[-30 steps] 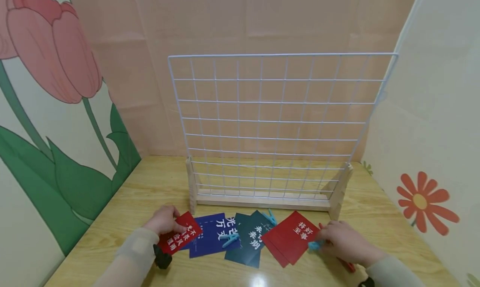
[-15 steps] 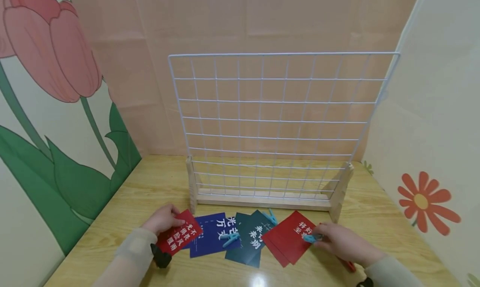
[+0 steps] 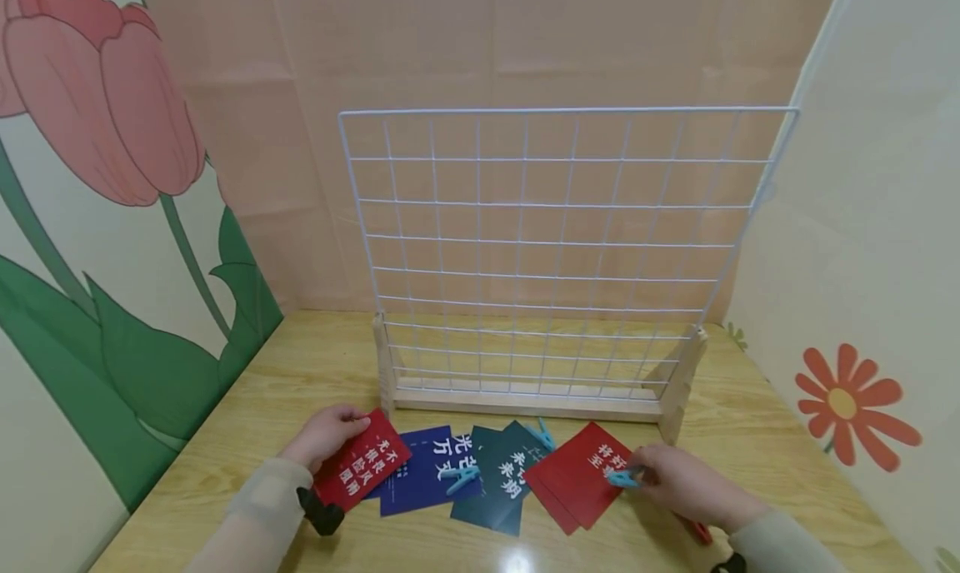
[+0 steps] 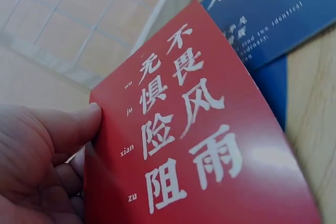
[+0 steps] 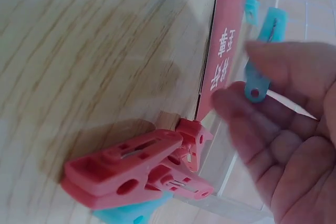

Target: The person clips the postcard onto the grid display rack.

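My left hand [image 3: 322,437] holds a red card [image 3: 363,465] with white characters by its upper left edge. In the left wrist view the thumb presses on the card's face and the other fingers lie behind it. The card is raised and tilted, overlapping a dark blue card [image 3: 423,477]. On the right, my right hand [image 3: 682,477] pinches a light blue clothespin [image 5: 273,27] between thumb and fingers, over the edge of two overlapping red cards [image 3: 573,481]. Below that hand lie several red clothespins [image 5: 126,169], with a light blue one [image 5: 136,211] partly hidden beneath.
Dark green cards [image 3: 495,481] lie mid-table. One light blue clothespin [image 3: 460,477] rests on the dark blue card, another [image 3: 542,434] by the green cards. Behind stands a white wire grid [image 3: 555,223] on a wooden base [image 3: 525,402]. Printed walls flank the table.
My left hand has lifted the red card and turned its face more toward the head camera. My right hand has moved slightly left and up with the light blue clothespin.
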A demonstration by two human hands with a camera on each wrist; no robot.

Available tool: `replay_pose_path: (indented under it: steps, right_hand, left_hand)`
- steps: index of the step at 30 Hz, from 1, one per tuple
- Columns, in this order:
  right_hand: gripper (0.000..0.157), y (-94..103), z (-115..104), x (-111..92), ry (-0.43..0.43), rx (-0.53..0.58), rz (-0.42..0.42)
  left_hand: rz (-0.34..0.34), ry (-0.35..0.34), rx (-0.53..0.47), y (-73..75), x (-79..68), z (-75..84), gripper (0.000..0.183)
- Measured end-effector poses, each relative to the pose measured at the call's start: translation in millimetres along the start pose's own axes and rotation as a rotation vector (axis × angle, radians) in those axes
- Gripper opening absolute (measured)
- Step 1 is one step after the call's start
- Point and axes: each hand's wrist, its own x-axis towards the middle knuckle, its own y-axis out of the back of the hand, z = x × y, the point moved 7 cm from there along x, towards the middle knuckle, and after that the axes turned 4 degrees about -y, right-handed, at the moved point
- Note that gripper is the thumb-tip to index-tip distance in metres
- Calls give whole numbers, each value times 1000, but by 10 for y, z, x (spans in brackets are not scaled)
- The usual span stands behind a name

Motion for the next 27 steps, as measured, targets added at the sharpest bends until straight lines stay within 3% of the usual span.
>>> replay_pose_path:
  steps: [8,21,27]
  right_hand:
    - [18,13,-4,5,-26,14,-18]
    - [18,44,-37,23,-33,53,1]
    - [26,57,-43,26,-47,47,9]
  left_hand:
    - [-8,-12,-85,22,-60,77,38]
    - [-62,-9,-328,-21,-116,185,35]
    - [-57,-45,-317,-36,-150,261,37]
